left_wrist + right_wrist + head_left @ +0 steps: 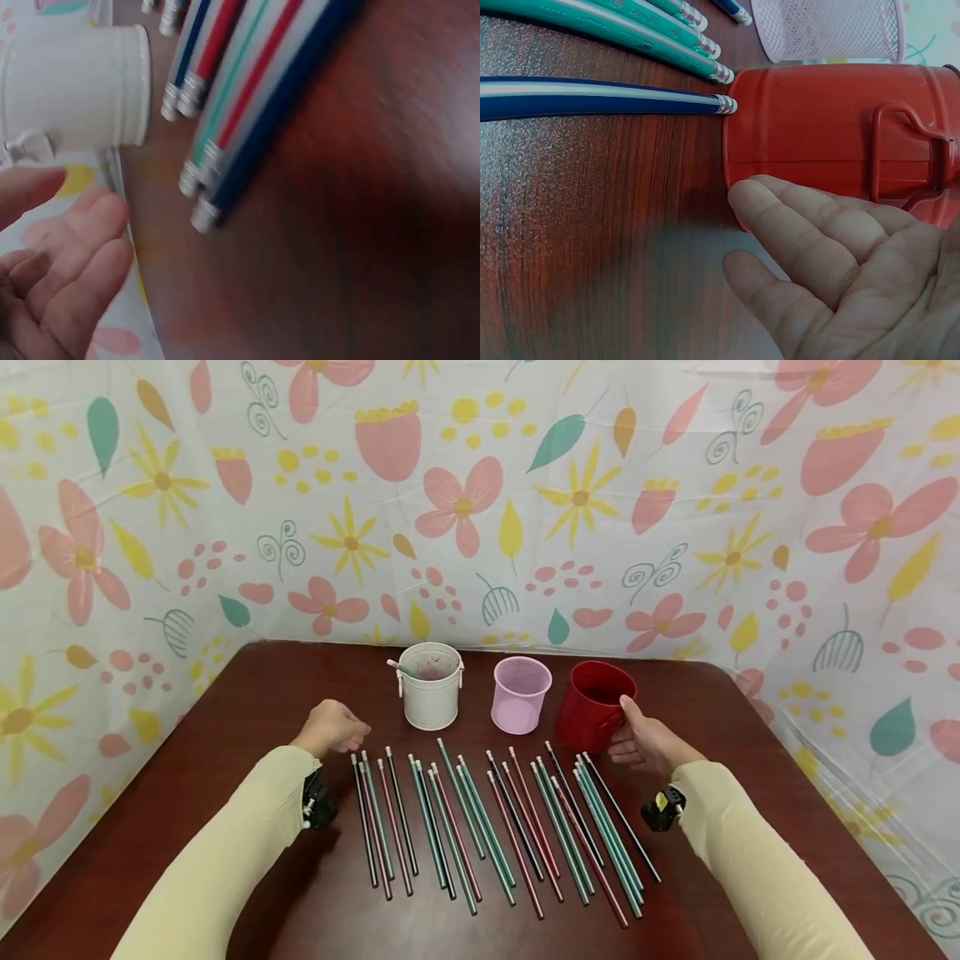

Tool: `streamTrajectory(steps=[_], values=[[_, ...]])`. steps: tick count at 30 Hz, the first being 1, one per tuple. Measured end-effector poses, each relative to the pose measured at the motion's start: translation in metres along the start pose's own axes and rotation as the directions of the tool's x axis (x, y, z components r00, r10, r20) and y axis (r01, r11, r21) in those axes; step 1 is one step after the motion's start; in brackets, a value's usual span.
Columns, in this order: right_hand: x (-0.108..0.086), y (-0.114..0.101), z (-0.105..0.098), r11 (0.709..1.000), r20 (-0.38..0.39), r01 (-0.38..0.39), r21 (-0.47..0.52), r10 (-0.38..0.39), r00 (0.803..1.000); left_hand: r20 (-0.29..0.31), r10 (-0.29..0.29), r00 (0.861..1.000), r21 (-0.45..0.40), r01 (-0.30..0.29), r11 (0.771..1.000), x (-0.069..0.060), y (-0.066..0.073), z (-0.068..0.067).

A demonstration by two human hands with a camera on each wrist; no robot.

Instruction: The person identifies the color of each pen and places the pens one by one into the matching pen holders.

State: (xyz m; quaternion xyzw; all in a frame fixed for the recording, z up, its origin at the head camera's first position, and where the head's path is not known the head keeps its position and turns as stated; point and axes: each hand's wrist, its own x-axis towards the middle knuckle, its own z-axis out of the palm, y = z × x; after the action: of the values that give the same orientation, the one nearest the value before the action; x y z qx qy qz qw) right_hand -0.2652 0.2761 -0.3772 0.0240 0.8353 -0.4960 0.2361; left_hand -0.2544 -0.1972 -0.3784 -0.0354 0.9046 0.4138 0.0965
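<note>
My left hand (330,727) hovers left of the white bucket (431,693), its fingers loosely bent around nothing. In the left wrist view, pencils with white erasers (240,120) lie beside that hand, blurred. At the right, my right hand (651,739) is beside the red bucket (592,710), its thumb up near the rim. The right wrist view has straight fingers (795,232) against or very close to the bucket's side, below its wire handle (877,150). A teal pencil (405,669) leans in the white bucket, its eraser end over the rim.
Between the two buckets stands a pink mesh cup (521,696). Several green, red and dark blue pencils (487,831) lie in a row across the brown table (337,910), erasers toward the containers. A flowered cloth (465,585) hangs behind the table.
</note>
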Motion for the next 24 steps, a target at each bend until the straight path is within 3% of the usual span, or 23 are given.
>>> streamTrajectory(steps=[5, 9, 15, 24], values=[[0.000, -0.001, -0.002, 1.000, 0.002, 0.004, -0.011, -0.004, 1.000, 0.131, -0.060, 0.990, 0.077, 0.051, 0.996, -0.010, -0.010, 0.000], [0.001, 0.000, -0.001, 1.000, 0.006, -0.002, -0.017, 0.003, 1.000, 0.188, -0.074, 0.979, 0.147, 0.046, 0.988, -0.015, -0.018, 0.005], [0.000, 0.000, -0.001, 1.000, 0.019, 0.002, -0.015, -0.002, 1.000, 0.186, -0.080, 0.979, 0.175, 0.048, 0.983, -0.016, -0.021, 0.011], [0.001, 0.000, -0.001, 1.000, 0.015, 0.003, -0.012, -0.002, 1.000, 0.181, -0.112, 0.977, 0.215, 0.071, 0.974, -0.018, -0.016, 0.018]])
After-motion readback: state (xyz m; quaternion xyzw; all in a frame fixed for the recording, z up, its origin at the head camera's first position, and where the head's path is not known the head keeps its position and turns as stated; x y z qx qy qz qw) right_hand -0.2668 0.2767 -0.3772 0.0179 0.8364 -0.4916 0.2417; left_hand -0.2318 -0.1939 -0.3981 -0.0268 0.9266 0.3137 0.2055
